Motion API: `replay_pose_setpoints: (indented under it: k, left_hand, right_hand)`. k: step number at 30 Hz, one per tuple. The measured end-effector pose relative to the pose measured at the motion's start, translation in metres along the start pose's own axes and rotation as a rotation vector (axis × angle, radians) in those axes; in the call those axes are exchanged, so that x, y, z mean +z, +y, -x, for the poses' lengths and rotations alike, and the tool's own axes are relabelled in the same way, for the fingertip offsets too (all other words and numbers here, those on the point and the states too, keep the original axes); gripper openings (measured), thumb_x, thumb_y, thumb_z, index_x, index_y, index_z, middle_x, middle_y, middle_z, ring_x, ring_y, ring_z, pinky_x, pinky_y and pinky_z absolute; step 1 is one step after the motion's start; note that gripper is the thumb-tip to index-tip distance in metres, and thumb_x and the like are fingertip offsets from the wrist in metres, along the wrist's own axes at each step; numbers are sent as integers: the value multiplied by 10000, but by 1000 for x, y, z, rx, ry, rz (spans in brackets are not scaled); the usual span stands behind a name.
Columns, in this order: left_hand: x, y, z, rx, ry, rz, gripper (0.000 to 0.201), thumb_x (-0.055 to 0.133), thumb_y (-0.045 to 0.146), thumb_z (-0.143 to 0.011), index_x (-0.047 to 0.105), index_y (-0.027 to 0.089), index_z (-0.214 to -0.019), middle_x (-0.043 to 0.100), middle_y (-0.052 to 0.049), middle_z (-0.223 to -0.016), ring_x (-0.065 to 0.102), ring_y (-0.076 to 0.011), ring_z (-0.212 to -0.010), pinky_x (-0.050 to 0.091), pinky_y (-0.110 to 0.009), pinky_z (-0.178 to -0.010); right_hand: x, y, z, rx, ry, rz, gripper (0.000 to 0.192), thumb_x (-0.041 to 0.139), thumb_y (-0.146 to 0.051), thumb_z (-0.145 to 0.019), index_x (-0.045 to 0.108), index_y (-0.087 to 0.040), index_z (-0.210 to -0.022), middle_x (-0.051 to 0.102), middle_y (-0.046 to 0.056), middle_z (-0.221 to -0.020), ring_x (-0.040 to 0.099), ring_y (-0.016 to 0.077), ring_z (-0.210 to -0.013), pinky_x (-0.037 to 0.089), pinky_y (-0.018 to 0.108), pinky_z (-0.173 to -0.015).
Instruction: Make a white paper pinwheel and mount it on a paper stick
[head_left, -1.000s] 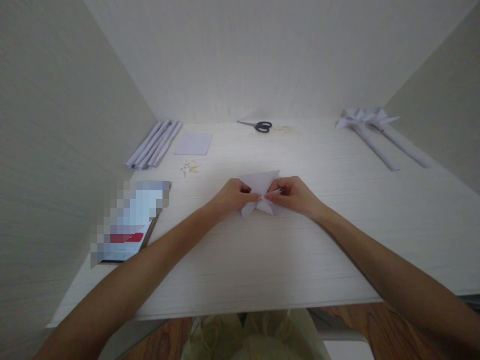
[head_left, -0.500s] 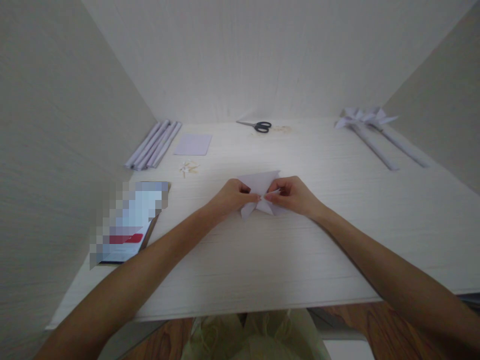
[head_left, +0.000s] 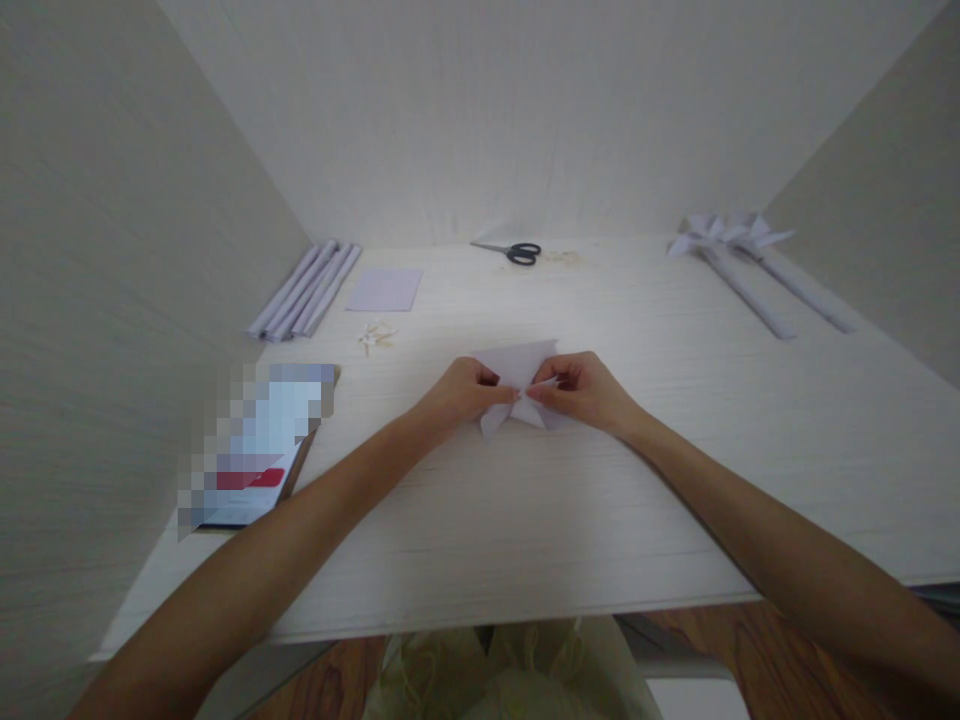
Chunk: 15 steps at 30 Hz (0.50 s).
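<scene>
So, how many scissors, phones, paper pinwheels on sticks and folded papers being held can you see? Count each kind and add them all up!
Scissors: 1 pair
Phone: 1
Paper pinwheels on sticks: 2
Folded paper held by the left hand and right hand: 1
Total: 5

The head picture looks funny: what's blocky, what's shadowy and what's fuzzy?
In the head view, blocky squares cover part of the phone; there too, the table looks greyer in front of the folded paper, and the small pale strips look fuzzy.
</scene>
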<state>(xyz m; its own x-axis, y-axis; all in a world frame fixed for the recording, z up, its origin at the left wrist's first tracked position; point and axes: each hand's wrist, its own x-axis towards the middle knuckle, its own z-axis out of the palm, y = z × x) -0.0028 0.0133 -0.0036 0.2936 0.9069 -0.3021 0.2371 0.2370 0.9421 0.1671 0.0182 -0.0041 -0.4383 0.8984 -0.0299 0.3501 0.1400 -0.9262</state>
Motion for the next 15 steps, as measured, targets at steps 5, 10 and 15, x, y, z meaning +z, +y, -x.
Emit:
replay_pose_setpoints:
  k: [5, 10, 15]
  left_hand:
    - [-2, -1, 0, 7, 3, -24, 143, 618, 246, -536, 588, 107, -547, 522, 25, -510, 430, -70, -462, 306, -213, -480]
    - [-1, 0, 0, 7, 2, -4, 143, 618, 245, -536, 584, 106, -545, 520, 28, -510, 423, -64, -454, 302, -209, -476]
    - [-1, 1, 0, -3, 13, -4, 131, 614, 236, -530, 593, 109, -558, 543, 19, -532, 442, -75, -474, 311, -212, -478]
  right_hand:
    - [0, -1, 0, -3, 12, -1, 212, 572, -330, -640, 556, -120, -614, 455, -27, -484, 356, 63, -417, 243, 197, -384]
    - [1, -2, 1, -2, 18, -2, 210, 570, -326, -640, 551, -120, -601, 437, -32, -470, 344, 60, -414, 231, 194, -380]
    - [1, -2, 0, -1, 30, 7, 209, 572, -325, -632, 552, -121, -592, 435, -34, -466, 342, 57, -411, 228, 189, -376]
